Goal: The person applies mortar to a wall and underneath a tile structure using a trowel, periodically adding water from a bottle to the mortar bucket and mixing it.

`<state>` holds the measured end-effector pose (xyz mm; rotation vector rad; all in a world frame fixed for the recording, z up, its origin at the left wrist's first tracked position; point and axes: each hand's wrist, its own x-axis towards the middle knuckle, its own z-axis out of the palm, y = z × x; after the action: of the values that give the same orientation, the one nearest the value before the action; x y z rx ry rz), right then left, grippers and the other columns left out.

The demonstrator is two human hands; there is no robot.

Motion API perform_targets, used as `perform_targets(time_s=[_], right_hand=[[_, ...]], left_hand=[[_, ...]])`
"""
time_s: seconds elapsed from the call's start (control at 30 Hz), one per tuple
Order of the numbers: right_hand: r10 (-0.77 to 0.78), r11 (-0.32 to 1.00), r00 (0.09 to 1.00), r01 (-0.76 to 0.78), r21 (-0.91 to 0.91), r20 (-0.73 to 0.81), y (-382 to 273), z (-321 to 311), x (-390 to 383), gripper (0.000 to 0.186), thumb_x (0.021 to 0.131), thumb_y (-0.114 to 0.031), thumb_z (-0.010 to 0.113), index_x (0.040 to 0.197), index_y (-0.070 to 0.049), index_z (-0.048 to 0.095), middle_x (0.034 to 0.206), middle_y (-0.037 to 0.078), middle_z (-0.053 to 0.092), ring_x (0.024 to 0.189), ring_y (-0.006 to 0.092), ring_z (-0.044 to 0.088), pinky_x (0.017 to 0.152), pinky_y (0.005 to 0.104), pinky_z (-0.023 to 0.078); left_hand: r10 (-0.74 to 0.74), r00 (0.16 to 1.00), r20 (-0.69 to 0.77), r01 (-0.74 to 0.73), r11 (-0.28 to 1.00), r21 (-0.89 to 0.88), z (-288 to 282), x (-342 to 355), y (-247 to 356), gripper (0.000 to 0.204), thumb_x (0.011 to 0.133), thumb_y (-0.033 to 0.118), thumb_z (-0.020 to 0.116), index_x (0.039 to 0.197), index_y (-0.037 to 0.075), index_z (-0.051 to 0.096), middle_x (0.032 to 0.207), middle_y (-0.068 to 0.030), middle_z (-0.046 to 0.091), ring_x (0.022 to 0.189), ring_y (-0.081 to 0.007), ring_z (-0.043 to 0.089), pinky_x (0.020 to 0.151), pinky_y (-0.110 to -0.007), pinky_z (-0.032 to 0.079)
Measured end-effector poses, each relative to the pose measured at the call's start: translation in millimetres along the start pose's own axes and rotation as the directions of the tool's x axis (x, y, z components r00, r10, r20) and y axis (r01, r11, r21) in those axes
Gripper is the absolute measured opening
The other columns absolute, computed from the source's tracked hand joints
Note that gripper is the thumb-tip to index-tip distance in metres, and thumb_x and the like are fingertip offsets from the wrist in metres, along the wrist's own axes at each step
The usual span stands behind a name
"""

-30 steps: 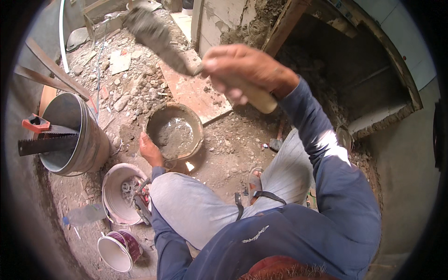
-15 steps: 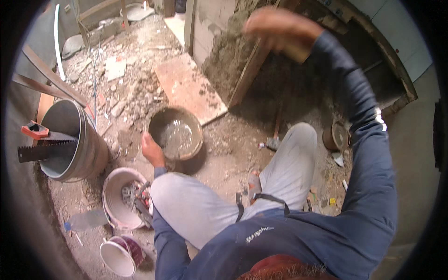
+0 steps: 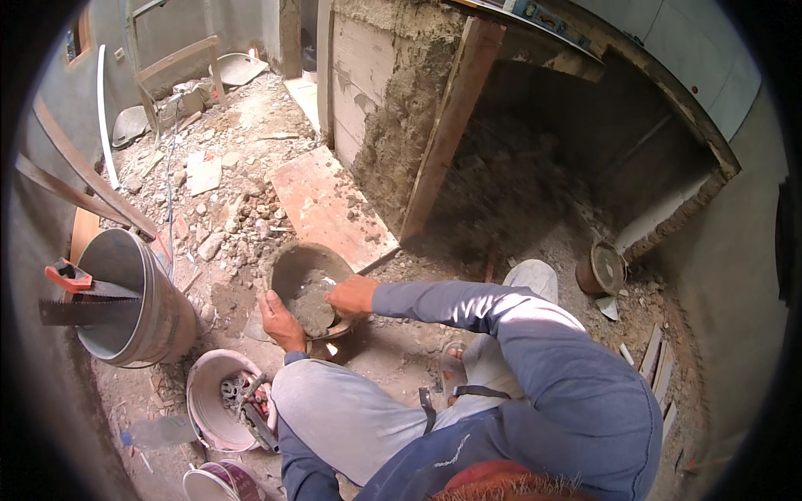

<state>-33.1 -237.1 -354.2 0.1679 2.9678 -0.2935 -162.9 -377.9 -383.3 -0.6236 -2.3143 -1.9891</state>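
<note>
A round bucket of wet grey mortar (image 3: 294, 260) stands tilted on the dirt floor in front of my left knee. My left hand (image 3: 282, 324) grips its near left rim, thumb up along the edge. My right hand (image 3: 351, 296) is closed at the bucket's right side, its arm stretched across my body. It holds what looks like a trowel (image 3: 314, 314), the blade coated in mortar and dipped inside the bucket. The handle is hidden by my fingers.
Left stands a large bucket (image 3: 180, 321) with a handsaw (image 3: 92, 311) across it. Nearer are a pink bucket (image 3: 200, 392) of tools, a plastic bottle (image 3: 163, 432) and a small pail (image 3: 200, 484). Beyond lie a mortar-spattered board (image 3: 322, 200), rubble (image 3: 217, 217) and a half-plastered wall (image 3: 401, 108).
My right hand has come down from high beside the wall into the mortar bucket. The bucket now leans toward me, and my left hand has stayed on its rim.
</note>
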Motion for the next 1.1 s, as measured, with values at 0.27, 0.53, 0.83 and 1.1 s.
perform_targets(time_s=[0.27,0.53,0.83,1.1], right_hand=[[0.284,0.926,0.956,-0.292,0.237,0.071,22,-10,-43,0.042,0.092,-0.031,0.061,0.127,-0.009,0.052,0.098,0.016,0.068,0.093,0.0350,0.066,0.082,0.0526,0.053],[0.303,0.939,0.903,-0.337,-0.064,-0.306,33,-170,-91,0.019,0.096,-0.028,0.060,0.100,-0.009,0.057,0.074,0.005,0.057,0.065,0.0162,0.057,0.057,0.0310,0.054],[0.213,0.502,0.946,0.109,0.858,-0.244,-53,-346,-153,0.029,0.098,-0.030,0.059,0.102,-0.002,0.063,0.071,0.002,0.062,0.047,0.0058,0.052,0.039,0.0204,0.043],[0.644,0.590,0.538,0.102,0.801,-0.544,37,-432,-262,0.033,0.098,-0.034,0.057,0.109,-0.004,0.058,0.070,-0.001,0.052,0.046,0.0006,0.046,0.034,0.0142,0.036]], left_hand=[[-0.072,0.997,0.005,0.072,0.994,-0.084,-3,10,-36,0.048,0.105,0.038,0.044,0.110,-0.006,0.063,0.099,-0.0169,0.066,0.089,-0.0274,0.059,0.085,-0.037,0.046],[-0.121,0.993,-0.004,0.119,0.985,-0.122,-17,12,-41,0.047,0.106,0.038,0.043,0.107,-0.005,0.062,0.092,-0.0148,0.065,0.084,-0.0262,0.056,0.081,-0.038,0.045],[-0.088,0.996,-0.007,0.087,0.994,-0.063,-26,20,-54,0.046,0.105,0.037,0.043,0.106,-0.006,0.062,0.089,-0.0151,0.064,0.083,-0.0254,0.056,0.081,-0.038,0.045],[-0.101,0.995,-0.012,0.098,0.984,-0.149,-13,19,-50,0.046,0.105,0.036,0.043,0.107,-0.006,0.062,0.093,-0.0155,0.063,0.086,-0.0261,0.056,0.084,-0.037,0.045]])
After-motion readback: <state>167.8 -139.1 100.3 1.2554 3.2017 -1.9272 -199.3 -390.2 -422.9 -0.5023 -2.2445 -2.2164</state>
